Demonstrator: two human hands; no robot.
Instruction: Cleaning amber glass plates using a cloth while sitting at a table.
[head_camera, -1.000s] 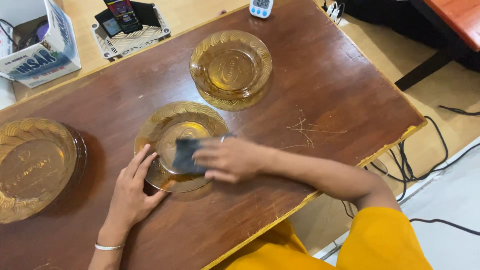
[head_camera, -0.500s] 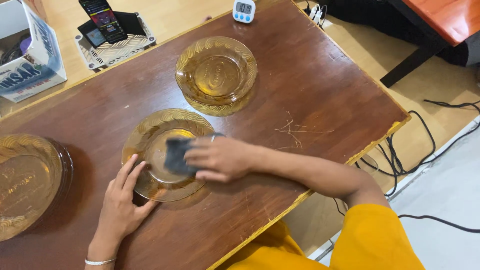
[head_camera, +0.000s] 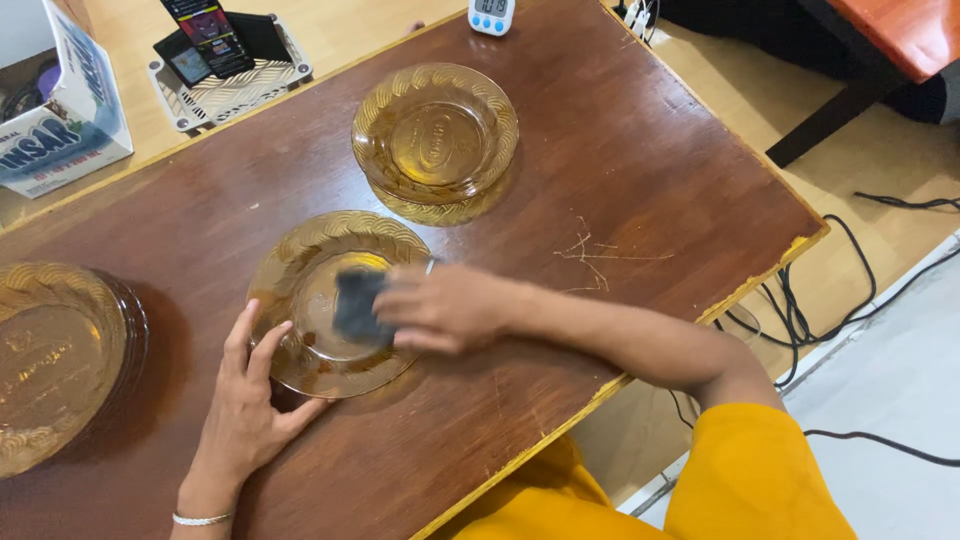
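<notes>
While the left hand (head_camera: 245, 405) lies flat with spread fingers on the amber glass plate (head_camera: 300, 270) at its 7 o'clock rim, the right hand (head_camera: 445, 305) presses a dark cloth (head_camera: 355, 303) into its middle, on a scratched brown table (head_camera: 640, 160) above floor cables (head_camera: 800, 320).

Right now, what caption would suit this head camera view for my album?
Right hand presses a dark cloth into an amber glass plate while the left hand steadies its rim on a brown wooden table.

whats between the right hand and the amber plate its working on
In the head view, a dark cloth lies under the right hand, pressed on the amber plate.
</notes>
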